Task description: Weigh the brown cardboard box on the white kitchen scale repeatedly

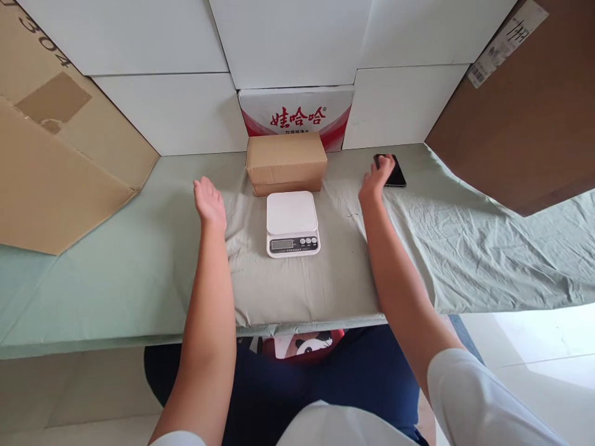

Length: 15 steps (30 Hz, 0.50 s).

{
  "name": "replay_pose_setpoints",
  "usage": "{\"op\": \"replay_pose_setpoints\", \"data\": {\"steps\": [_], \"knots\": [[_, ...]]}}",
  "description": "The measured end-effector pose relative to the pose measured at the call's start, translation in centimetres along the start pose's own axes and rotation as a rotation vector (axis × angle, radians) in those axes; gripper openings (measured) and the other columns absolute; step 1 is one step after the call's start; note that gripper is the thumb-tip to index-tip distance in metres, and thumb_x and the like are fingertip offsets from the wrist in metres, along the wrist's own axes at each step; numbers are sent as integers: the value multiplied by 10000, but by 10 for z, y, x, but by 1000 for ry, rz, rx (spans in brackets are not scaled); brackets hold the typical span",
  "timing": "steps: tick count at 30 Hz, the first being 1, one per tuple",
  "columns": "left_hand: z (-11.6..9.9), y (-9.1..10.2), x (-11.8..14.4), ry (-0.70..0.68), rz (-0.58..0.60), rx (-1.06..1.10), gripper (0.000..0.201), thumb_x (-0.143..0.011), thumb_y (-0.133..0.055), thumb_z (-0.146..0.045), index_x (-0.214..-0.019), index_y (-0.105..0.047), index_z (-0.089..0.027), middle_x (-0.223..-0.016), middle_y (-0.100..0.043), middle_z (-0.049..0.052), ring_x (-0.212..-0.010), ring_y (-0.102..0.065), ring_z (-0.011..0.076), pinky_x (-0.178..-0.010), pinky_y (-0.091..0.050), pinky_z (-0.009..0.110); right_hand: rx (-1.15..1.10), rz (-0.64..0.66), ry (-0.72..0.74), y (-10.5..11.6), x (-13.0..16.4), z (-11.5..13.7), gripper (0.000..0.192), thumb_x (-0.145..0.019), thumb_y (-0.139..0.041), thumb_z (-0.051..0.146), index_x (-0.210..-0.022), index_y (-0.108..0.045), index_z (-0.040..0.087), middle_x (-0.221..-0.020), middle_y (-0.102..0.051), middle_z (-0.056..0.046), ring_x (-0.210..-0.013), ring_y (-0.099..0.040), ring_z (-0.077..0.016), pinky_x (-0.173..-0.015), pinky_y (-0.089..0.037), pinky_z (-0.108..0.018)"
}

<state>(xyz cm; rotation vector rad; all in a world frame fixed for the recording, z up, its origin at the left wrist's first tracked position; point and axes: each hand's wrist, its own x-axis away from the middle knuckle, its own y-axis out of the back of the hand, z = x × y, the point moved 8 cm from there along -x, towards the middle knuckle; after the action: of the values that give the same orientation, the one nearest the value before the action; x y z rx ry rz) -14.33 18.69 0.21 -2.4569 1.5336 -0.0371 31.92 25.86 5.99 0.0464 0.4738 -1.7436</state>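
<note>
Head view: right hand [377, 175] fingers spread on black phone [394, 171]; left hand [209, 202] open, beside scale [292, 222].

Makeshift packing station: cardboard boxes [286, 162], scale [292, 223], cloth-covered table [139, 272].

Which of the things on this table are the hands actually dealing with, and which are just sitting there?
In hand:
right hand touching black phone
left hand open, above the pale green cloth

Lying about:
white digital kitchen scale
brown cardboard box
red-and-white printed carton
</note>
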Motion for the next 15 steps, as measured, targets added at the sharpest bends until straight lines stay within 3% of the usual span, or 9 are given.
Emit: {"op": "replay_pose_setpoints", "data": {"steps": [3, 5, 7, 10, 15], "knots": [[-1, 2, 1, 16, -8, 4, 843, -950, -198, -756, -1650, -307, -298, -1786, -138, -20, -1658, -60, 197, -1357, -149, 396, -35, -158, -64, 33, -11, -9, 361, -952, -429, 440, -1240, -558, 265, -1394, -635, -94, -1471, -497, -219, -1256, -356, -539], [0, -9, 5, 21, 7, 11, 850, -946, -231, -757, -1640, -332, -277, -1780, -175, 15, -1656, -99, 208, -1352, -167, 404, -62, -341, -143, 51, -14, -20, 373, -948, -385, 368, -1282, -518, 270, -1474, -577, -87, -1494, -481, -216, -1274, -323, -543], [1, -27, 10, 22, 51, 20, 892, -917, -313, -781, -1618, -382, -233, -1762, -244, 78, -1645, -180, 231, -1339, -217, 398, -87, -470, -200, 55, -13, -33, 397, -922, -388, 326, -1305, -486, 288, -1520, -532, -55, -1499, -486, -216, -1295, -291, -542], [4, -53, 19, 19, 121, 9, 980, -839, -462, -822, -1569, -465, -169, -1726, -322, 154, -1622, -270, 263, -1312, -284, 366, -80, -334, -214, 23, -14, -47, 402, -875, -451, 371, -1270, -497, 312, -1475, -569, -14, -1465, -528, -227, -1286, -313, -571], [13, -78, 27, 41, 212, -39, 947, -780, -549, -852, -1495, -567, -231, -1699, -390, 123, -1608, -306, 273, -1315, -271, 385, -19, -13, -239, -51, 5, -77, 520, -850, -455, 598, -1283, -505, 315, -1553, -525, -41, -1504, -472, -254, -1280, -337, -582]]}}
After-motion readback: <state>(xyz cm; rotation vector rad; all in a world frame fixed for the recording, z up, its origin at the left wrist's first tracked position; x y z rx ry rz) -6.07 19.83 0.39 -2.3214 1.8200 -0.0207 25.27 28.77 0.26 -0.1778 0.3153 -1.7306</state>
